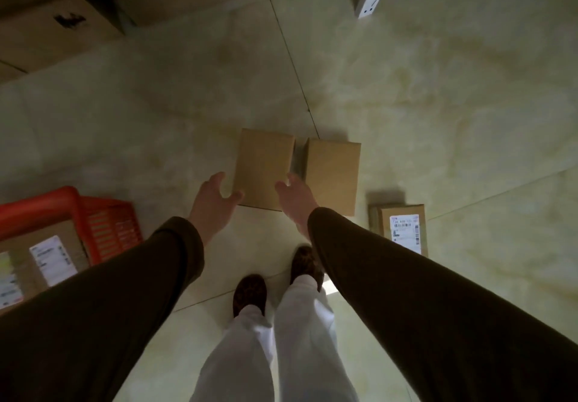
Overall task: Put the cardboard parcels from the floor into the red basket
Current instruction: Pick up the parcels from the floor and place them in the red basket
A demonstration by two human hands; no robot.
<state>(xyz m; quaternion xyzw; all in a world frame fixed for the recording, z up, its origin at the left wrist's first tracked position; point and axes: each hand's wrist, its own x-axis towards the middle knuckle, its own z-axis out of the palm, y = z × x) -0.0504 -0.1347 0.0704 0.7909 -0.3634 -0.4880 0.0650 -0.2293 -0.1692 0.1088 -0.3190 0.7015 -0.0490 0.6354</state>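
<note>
Your hands reach for the plain parcel on the floor.
Left hand [215,201] and right hand [295,198] spread open flanking left cardboard parcel [264,168]; red basket [103,226] sits left.

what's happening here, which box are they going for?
A person stands over three cardboard parcels on the tiled floor. Both hands reach down, open, either side of the left plain parcel: left hand at its near left corner, right hand at its right edge; contact is unclear. Beside it is another plain parcel, and a labelled parcel lies further right. The red basket, left, already holds labelled parcels.
</note>
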